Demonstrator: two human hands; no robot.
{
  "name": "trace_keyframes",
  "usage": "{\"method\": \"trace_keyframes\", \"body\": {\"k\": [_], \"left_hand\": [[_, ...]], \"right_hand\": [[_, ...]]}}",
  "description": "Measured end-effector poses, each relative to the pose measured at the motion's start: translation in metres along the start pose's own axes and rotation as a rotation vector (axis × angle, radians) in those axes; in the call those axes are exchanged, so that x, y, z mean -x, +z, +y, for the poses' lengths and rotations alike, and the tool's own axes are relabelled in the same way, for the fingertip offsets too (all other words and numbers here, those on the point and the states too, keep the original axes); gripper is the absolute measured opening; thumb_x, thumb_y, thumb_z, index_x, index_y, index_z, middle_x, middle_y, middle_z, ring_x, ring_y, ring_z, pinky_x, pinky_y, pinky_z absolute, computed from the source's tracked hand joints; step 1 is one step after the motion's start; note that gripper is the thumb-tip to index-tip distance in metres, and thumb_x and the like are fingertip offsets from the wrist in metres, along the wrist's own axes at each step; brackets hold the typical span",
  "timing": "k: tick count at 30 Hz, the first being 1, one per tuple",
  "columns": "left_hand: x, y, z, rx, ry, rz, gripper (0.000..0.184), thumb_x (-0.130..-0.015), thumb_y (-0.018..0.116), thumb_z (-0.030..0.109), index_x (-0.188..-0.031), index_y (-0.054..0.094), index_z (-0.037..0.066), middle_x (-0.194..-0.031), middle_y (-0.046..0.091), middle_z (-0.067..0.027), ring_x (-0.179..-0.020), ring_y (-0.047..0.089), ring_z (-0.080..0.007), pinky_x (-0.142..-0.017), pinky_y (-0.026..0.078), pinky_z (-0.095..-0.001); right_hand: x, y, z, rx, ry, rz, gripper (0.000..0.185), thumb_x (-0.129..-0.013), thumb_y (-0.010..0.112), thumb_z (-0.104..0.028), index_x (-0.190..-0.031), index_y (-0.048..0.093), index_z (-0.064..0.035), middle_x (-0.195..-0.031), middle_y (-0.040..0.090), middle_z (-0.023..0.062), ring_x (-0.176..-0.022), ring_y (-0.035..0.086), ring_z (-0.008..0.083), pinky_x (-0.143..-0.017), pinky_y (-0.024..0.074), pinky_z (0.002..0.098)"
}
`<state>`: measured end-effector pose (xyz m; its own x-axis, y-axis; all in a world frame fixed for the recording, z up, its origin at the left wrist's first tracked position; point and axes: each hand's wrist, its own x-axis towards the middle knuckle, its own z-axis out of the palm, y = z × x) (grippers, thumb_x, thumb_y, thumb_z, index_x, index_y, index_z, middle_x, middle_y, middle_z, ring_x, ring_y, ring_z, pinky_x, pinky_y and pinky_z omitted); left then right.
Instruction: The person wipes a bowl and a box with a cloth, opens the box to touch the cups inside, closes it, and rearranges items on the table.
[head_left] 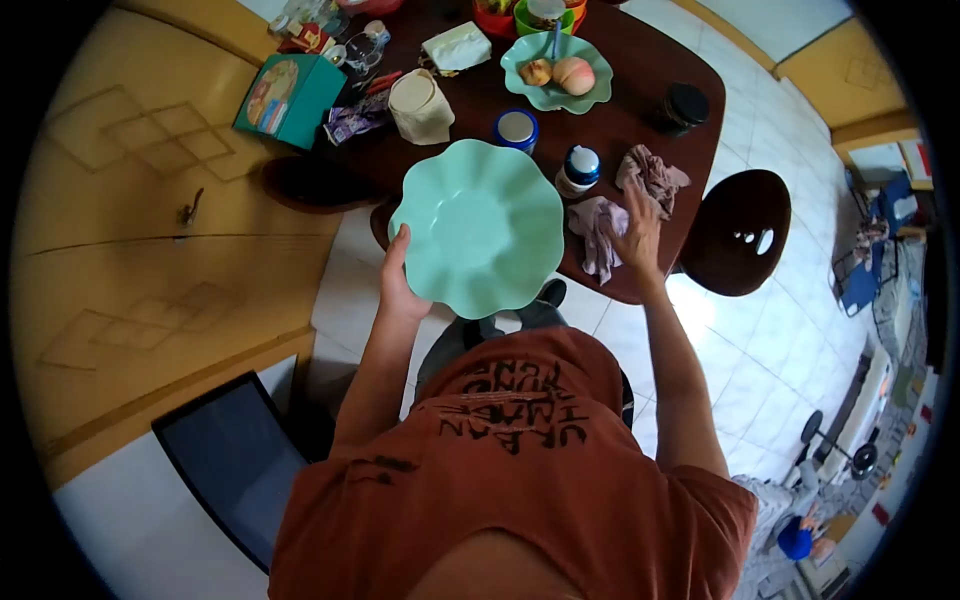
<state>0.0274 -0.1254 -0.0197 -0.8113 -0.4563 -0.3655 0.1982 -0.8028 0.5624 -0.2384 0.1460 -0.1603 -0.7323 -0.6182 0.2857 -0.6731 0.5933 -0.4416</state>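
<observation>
Dark letters on the rust-red T-shirt (400, 530), lower centre, stand upside down; I cannot surely read them. The left hand (401, 293) is clamped on the scalloped mint-green bowl (475, 225) at centre, its fingers hidden beneath. The right hand (638, 238), fingers apart, is at the lilac cloth (596, 232); contact is unclear. Bare tabletop (642, 105) lies upper right.

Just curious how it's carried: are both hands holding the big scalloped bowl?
No, only the left hand holds the big scalloped bowl; the right hand is over by the crumpled cloths.
</observation>
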Motion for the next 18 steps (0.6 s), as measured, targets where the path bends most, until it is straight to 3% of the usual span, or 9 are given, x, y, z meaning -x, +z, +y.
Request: {"method": "trace_keyframes", "body": {"k": [4, 8, 10, 12, 13, 14, 16, 18], "left_hand": [[0.002, 0.020, -0.008, -0.057, 0.033, 0.062, 0.058, -0.102, 0.043, 0.045, -0.142, 0.043, 0.004, -0.136, 0.054, -0.0127, -0.124, 0.052, -0.0280, -0.103, 0.042, -0.0439], [0.008, 0.027, -0.014, -0.054, 0.002, 0.111, 0.058, -0.102, 0.043, 0.046, -0.141, 0.043, 0.004, -0.135, 0.054, -0.0125, -0.123, 0.054, -0.0278, -0.104, 0.042, -0.0439], [0.006, 0.031, -0.018, -0.055, -0.026, 0.134, 0.058, -0.102, 0.043, 0.046, -0.141, 0.044, 0.004, -0.135, 0.055, -0.0123, -0.122, 0.054, -0.0277, -0.104, 0.042, -0.0439], [0.007, 0.035, -0.021, -0.072, 0.007, 0.009, 0.058, -0.101, 0.047, 0.043, -0.143, 0.042, 0.003, -0.138, 0.053, -0.0134, -0.125, 0.053, -0.0270, -0.104, 0.042, -0.0417], [0.010, 0.041, -0.021, -0.085, -0.006, 0.021, 0.058, -0.101, 0.046, 0.043, -0.143, 0.042, 0.003, -0.138, 0.053, -0.0135, -0.125, 0.053, -0.0268, -0.104, 0.043, -0.0414], [0.011, 0.046, -0.023, -0.093, -0.012, 0.020, 0.058, -0.101, 0.046, 0.043, -0.143, 0.042, 0.003, -0.138, 0.053, -0.0135, -0.125, 0.053, -0.0268, -0.104, 0.043, -0.0414], [0.012, 0.052, -0.024, -0.131, -0.029, 0.124, 0.055, -0.101, 0.046, 0.044, -0.139, 0.046, 0.004, -0.132, 0.056, -0.0133, -0.121, 0.055, -0.0280, -0.102, 0.044, -0.0433], [0.012, 0.060, -0.025, -0.160, -0.034, 0.149, 0.054, -0.101, 0.047, 0.043, -0.139, 0.047, 0.004, -0.132, 0.057, -0.0131, -0.120, 0.055, -0.0278, -0.101, 0.044, -0.0428]], "right_hand": [[0.054, 0.025, 0.001, 0.076, 0.048, -0.263, 0.086, -0.074, 0.075, -0.039, -0.149, 0.039, -0.0200, -0.146, 0.045, 0.0156, -0.132, 0.042, 0.0399, -0.108, 0.0297, 0.0588], [0.054, 0.018, 0.008, 0.087, -0.036, -0.264, 0.077, -0.077, 0.072, -0.040, -0.146, 0.045, -0.0181, -0.143, 0.048, 0.0157, -0.131, 0.043, 0.0395, -0.106, 0.0300, 0.0592], [0.030, 0.010, 0.023, 0.007, -0.007, -0.054, 0.063, -0.081, 0.071, -0.032, -0.138, 0.053, -0.0135, -0.136, 0.054, 0.0145, -0.128, 0.047, 0.0352, -0.105, 0.0327, 0.0532], [-0.008, -0.011, 0.024, 0.206, 0.001, 0.149, 0.068, -0.078, 0.076, -0.029, -0.140, 0.051, -0.0168, -0.138, 0.052, 0.0103, -0.131, 0.043, 0.0353, -0.107, 0.0324, 0.0515], [-0.028, -0.014, 0.028, 0.209, 0.042, 0.171, 0.073, -0.076, 0.078, -0.035, -0.142, 0.049, -0.0234, -0.145, 0.046, 0.0083, -0.135, 0.038, 0.0369, -0.106, 0.0329, 0.0543], [-0.043, -0.015, 0.032, 0.207, 0.052, 0.172, 0.073, -0.076, 0.078, -0.035, -0.142, 0.049, -0.0234, -0.145, 0.046, 0.0083, -0.135, 0.038, 0.0369, -0.106, 0.0329, 0.0543], [-0.067, -0.009, 0.038, 0.408, 0.010, 0.023, 0.072, -0.076, 0.077, -0.038, -0.142, 0.048, -0.0318, -0.149, 0.041, 0.0070, -0.137, 0.035, 0.0379, -0.105, 0.0335, 0.0575], [-0.072, 0.017, 0.067, 0.382, 0.025, -0.096, 0.069, -0.078, 0.075, -0.038, -0.142, 0.048, -0.0345, -0.151, 0.039, 0.0060, -0.136, 0.036, 0.0384, -0.104, 0.0347, 0.0579]]}}
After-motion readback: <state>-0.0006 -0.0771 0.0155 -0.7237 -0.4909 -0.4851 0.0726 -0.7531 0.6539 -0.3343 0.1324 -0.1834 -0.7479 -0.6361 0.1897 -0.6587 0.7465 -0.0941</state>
